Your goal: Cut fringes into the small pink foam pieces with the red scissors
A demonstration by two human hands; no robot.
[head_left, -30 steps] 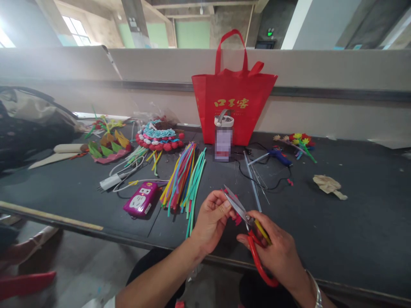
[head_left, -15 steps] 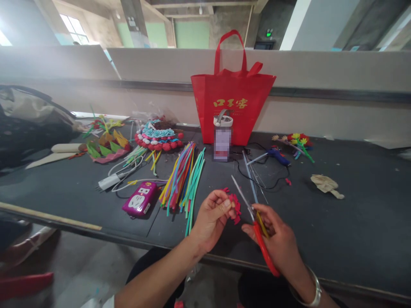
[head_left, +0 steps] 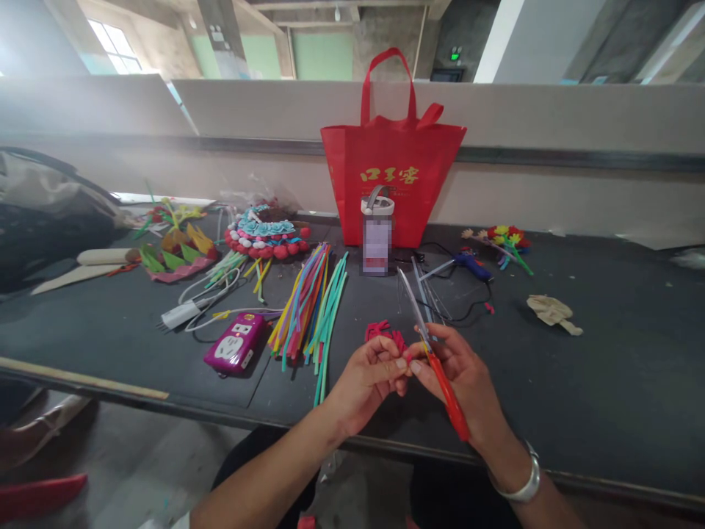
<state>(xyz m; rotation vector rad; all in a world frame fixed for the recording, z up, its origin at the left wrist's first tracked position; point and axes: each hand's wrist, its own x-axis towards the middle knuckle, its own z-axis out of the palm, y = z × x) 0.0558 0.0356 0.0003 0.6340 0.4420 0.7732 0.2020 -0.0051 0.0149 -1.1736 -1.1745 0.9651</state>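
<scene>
My left hand pinches a small red-pink fringed piece between thumb and fingers; its cut strips stick out above the knuckles. Opposite it, my right hand has the scissors lying in it, red handle towards me and blades pointing away. The blades look closed. The right thumb meets the left fingertips at the end of the pink piece, so both hands touch there. Left of the hands lie bundled coloured sticks and loose green ones. The exact material of the pink piece is unclear.
A red bag stands at the back with a lidded cup before it. A blue glue gun with its cord lies right. A purple power socket, beaded bands and a beige scrap are on the table.
My right hand has swung the scissors away from the pink piece, turning the blades upright, and come in to meet my left fingertips. The view has shifted slightly.
</scene>
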